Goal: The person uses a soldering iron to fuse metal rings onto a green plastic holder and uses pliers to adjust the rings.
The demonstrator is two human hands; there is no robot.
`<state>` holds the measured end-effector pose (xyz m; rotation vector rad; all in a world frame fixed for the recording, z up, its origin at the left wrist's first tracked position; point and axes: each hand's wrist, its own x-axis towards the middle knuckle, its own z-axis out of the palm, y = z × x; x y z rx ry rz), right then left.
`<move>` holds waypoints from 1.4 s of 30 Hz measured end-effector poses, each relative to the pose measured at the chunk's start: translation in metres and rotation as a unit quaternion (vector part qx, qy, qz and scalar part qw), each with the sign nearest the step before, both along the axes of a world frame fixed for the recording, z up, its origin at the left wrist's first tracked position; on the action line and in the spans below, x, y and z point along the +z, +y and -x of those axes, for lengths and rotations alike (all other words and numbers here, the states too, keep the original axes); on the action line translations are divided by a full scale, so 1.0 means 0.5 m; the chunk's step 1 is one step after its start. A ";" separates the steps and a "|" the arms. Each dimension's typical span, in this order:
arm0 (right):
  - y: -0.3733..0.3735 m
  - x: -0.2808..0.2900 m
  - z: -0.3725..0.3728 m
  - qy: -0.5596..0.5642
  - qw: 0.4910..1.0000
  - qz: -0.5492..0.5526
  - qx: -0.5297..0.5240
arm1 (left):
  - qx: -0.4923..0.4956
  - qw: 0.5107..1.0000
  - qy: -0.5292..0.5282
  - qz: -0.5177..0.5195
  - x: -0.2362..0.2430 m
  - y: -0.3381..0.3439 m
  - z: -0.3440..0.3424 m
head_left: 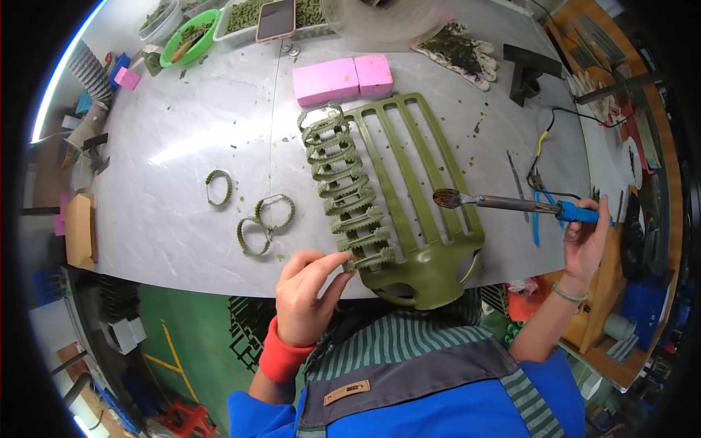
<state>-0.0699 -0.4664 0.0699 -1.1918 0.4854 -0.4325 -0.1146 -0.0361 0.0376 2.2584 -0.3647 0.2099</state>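
Note:
My left hand [307, 296] pinches the near end of a row of olive-green toothed plastic loops [339, 157], lying along the left side of a slotted olive-green plastic frame [431, 270]. My right hand [586, 241] grips the blue handle of a metal-shafted tool [526, 204], apparently a heating iron, its dark brown, rounded tip held over the frame. Three separate green toothed loops [257, 233] lie to the left on the grey worktop [168, 204]. A cable runs from the tool's area toward the right.
Pink blocks [325, 82] sit behind the frame. A phone [276, 20], tubs of green pieces [237, 18], a green bowl [191, 40] and a stained glove [467, 62] are at the back. Pliers [539, 204], a thin rod [518, 175] and a black bracket [529, 73] lie right.

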 end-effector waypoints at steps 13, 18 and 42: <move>-0.105 0.029 -0.166 -0.074 0.994 -0.045 -0.065 | 0.206 0.918 0.196 0.275 -0.063 0.177 0.054; -0.211 0.021 -0.355 -0.110 0.990 -0.084 -0.019 | 0.218 0.910 0.242 0.259 -0.102 0.167 0.039; -0.164 -0.036 -0.285 0.058 0.968 0.048 0.240 | 0.074 0.599 0.529 0.596 -0.085 -0.084 0.083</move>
